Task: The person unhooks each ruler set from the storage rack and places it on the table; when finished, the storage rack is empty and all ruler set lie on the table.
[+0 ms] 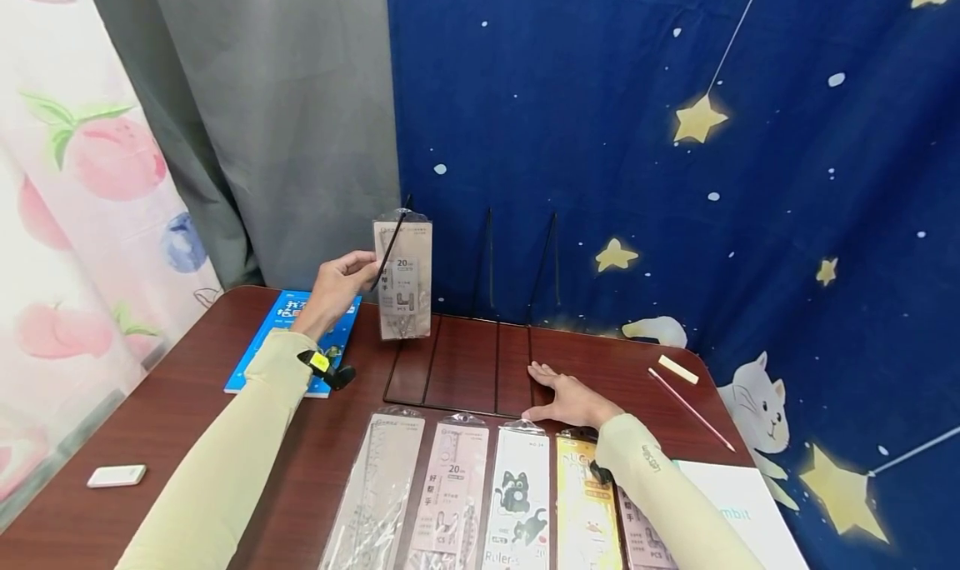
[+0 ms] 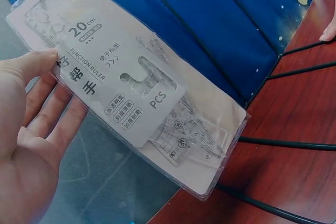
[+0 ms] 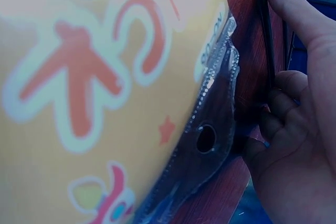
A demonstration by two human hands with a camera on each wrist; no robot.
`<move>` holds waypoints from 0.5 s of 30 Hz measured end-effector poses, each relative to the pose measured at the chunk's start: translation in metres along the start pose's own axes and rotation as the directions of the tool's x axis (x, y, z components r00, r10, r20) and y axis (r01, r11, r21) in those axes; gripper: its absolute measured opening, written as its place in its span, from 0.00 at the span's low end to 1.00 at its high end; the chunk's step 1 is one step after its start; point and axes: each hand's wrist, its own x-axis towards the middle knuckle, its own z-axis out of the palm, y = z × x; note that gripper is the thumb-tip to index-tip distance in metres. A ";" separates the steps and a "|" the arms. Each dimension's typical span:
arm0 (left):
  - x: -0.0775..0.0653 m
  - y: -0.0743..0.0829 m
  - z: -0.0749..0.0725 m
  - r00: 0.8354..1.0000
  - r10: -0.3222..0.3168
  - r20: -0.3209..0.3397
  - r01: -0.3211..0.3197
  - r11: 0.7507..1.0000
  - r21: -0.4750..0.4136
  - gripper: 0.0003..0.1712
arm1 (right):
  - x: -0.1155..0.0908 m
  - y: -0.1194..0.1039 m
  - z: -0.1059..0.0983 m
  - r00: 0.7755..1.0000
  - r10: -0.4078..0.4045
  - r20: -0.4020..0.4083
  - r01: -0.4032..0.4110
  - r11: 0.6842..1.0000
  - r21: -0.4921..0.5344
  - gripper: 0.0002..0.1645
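Observation:
My left hand (image 1: 341,282) pinches the left edge of a packaged ruler set (image 1: 416,282), thumb on the front and fingers behind. The pack, marked 20 cm, hangs upright with its top at the left hook of a black wire rack (image 1: 497,370). In the left wrist view, clear rulers (image 2: 197,127) show through the plastic. My right hand (image 1: 573,399) rests on the rack's right front corner, fingers spread over the base wires. Close to it lie a white cat ruler pack (image 1: 517,491) and a yellow pack (image 1: 587,520), the latter partly under the right wrist.
A beige ruler pack (image 1: 386,470) and a pink one (image 1: 450,491) lie in front of the rack. A blue book (image 1: 258,345) is under the left forearm. Rightward are an eraser-like block (image 1: 678,369), a pencil (image 1: 690,407) and a white sheet (image 1: 738,491). A small white box (image 1: 116,476) lies left.

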 end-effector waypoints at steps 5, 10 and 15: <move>-0.009 -0.003 0.000 1.000 0.017 -0.001 -0.017 1.000 0.009 0.26 | -0.001 -0.001 0.001 1.000 0.000 0.007 0.000 1.000 -0.001 0.61; -0.023 -0.004 0.001 0.999 0.036 0.018 -0.035 0.999 -0.021 0.26 | -0.001 -0.001 0.000 1.000 0.005 0.011 -0.005 1.000 -0.003 0.61; -0.039 -0.005 -0.001 0.998 0.024 0.053 -0.021 0.998 -0.055 0.27 | -0.001 -0.002 -0.001 1.000 0.001 0.005 -0.001 1.000 -0.017 0.61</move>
